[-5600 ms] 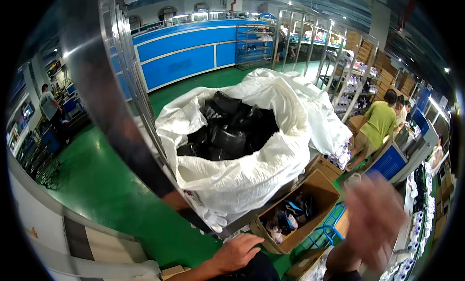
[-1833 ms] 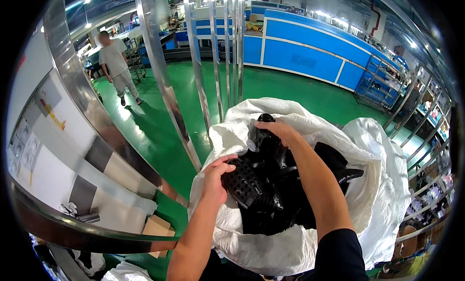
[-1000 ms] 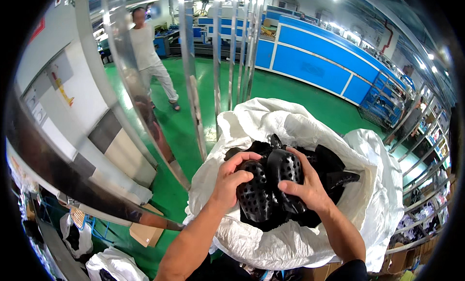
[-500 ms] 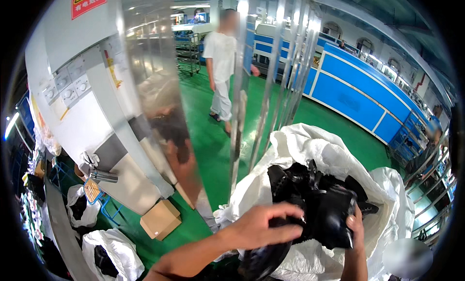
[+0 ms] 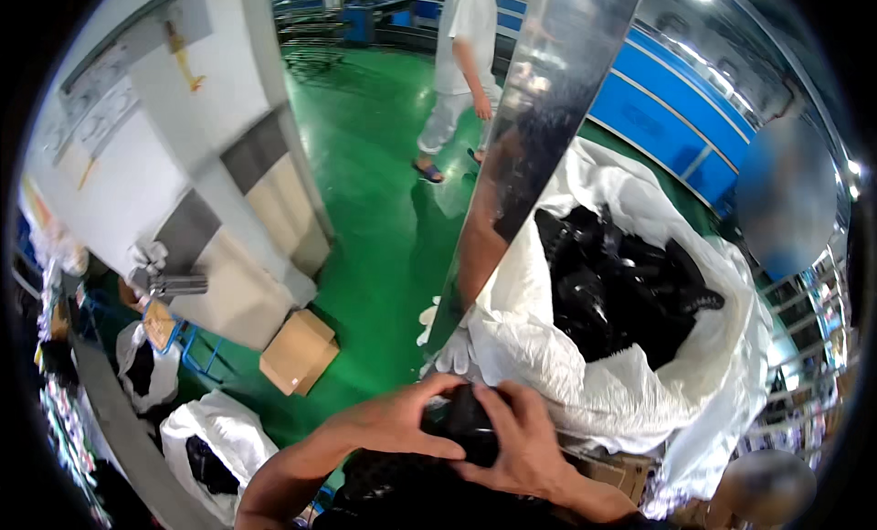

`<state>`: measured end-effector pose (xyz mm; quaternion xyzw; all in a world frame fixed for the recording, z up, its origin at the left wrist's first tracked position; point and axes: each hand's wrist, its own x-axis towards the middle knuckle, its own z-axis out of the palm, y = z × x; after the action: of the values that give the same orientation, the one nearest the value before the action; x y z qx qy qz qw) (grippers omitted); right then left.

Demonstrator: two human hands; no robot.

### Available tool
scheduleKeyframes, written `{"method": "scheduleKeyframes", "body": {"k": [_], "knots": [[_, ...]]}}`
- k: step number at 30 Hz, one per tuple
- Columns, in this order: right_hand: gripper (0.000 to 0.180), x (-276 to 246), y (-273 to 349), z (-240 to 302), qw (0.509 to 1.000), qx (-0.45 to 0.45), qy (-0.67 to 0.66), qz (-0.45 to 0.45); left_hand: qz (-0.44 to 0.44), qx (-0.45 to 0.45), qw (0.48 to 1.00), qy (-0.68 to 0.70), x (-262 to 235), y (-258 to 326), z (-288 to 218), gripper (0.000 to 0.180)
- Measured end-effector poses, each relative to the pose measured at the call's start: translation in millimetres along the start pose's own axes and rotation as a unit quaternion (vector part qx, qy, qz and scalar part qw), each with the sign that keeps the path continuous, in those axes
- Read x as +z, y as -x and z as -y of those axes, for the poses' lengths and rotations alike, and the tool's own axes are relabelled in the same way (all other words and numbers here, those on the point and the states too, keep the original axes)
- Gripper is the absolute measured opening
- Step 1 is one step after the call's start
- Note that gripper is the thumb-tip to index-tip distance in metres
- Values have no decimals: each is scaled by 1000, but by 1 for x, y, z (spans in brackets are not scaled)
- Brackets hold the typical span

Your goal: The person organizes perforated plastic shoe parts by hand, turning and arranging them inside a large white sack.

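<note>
Both hands low in frame, close to the body, clasped around one black moulded part. Left hand gripping its left side, fingers curled over the top edge; right hand gripping its right side, thumb and fingers wrapped around it, fingertips of the two hands nearly meeting. Part held just in front of the large white sack, near its lower left rim, apart from the heap of similar black parts lying inside the open sack. Shape of the held part mostly hidden by the hands; dark mass directly below them not identifiable. Polished metal post running diagonally in front of the sack. Green floor to the left, with a cardboard box and, lower left, a smaller white bag holding dark items. Another person in white standing on the floor at upper centre, well apart.
</note>
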<state>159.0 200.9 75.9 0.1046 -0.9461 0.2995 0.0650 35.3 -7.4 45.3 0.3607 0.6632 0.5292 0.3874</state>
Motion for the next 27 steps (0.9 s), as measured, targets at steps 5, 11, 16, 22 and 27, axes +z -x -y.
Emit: {"method": "scheduleKeyframes", "body": {"k": [5, 11, 16, 22, 27], "knots": [[97, 68, -2, 19, 999, 7, -16, 47, 9, -101, 987, 127, -16, 47, 51, 81], [95, 80, 10, 55, 997, 17, -17, 67, -19, -48, 997, 53, -16, 86, 84, 72], [95, 26, 2, 11, 977, 167, 28, -131, -23, -68, 996, 61, -23, 120, 88, 65], [71, -24, 41, -82, 886, 206, 413, -52, 30, -47, 998, -13, -27, 97, 69, 60], [55, 35, 57, -32, 910, 268, 301, 103, 83, -62, 987, 124, -24, 71, 71, 62]]}}
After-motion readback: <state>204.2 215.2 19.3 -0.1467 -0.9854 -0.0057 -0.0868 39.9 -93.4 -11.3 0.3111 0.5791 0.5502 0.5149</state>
